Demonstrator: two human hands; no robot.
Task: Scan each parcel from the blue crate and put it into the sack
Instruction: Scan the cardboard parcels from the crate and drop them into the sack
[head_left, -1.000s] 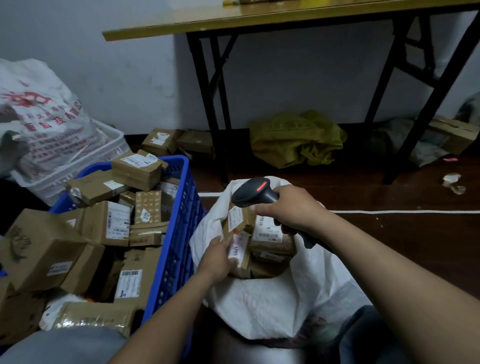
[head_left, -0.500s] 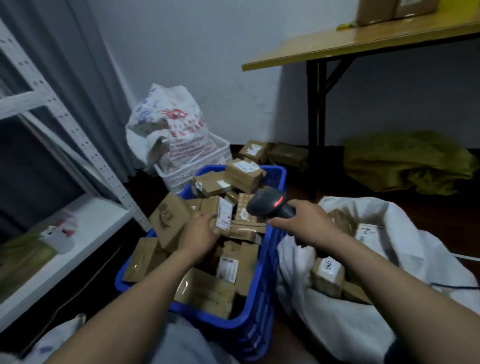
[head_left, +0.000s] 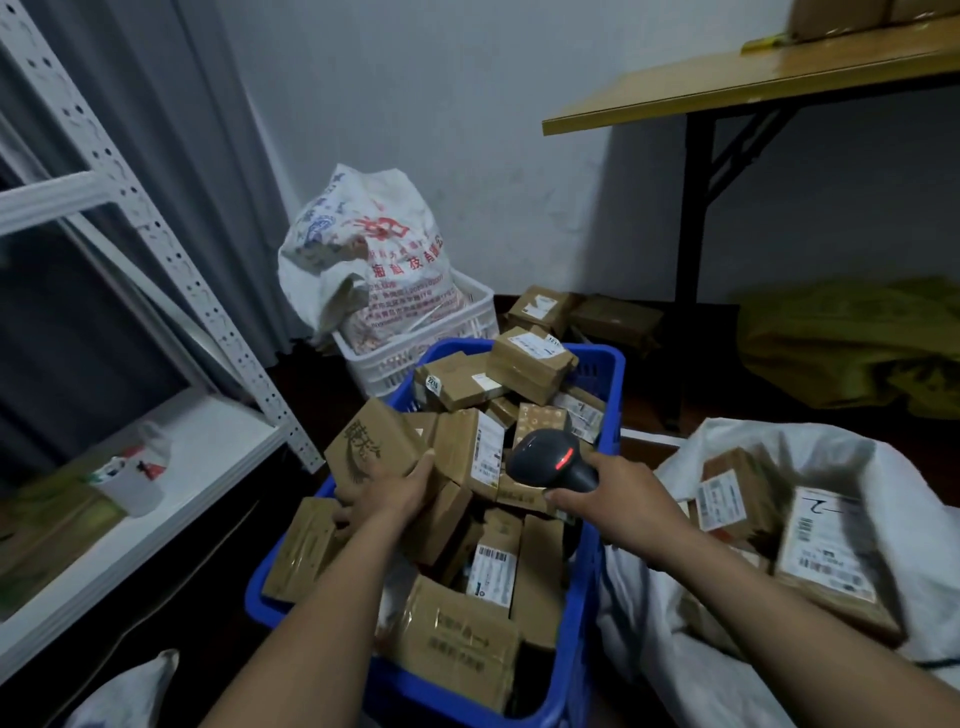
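My left hand (head_left: 387, 500) clamps the printed parcel (head_left: 371, 449) at the blue crate's (head_left: 609, 374) left side. My right hand (head_left: 621, 509) grips the scanner (head_left: 550, 458) just right of it. I should tilt the parcel's label toward the beam.

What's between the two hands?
Head view: a white-labelled brown cardboard parcel, standing in the blue plastic crate, beside the printed brown box the left hand grips.

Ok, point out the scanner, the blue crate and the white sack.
scanner (head_left: 543, 457): head view, on its dark head beside the red light.
blue crate (head_left: 587, 613): head view, on its right wall.
white sack (head_left: 644, 639): head view, on bare fabric at its left side.
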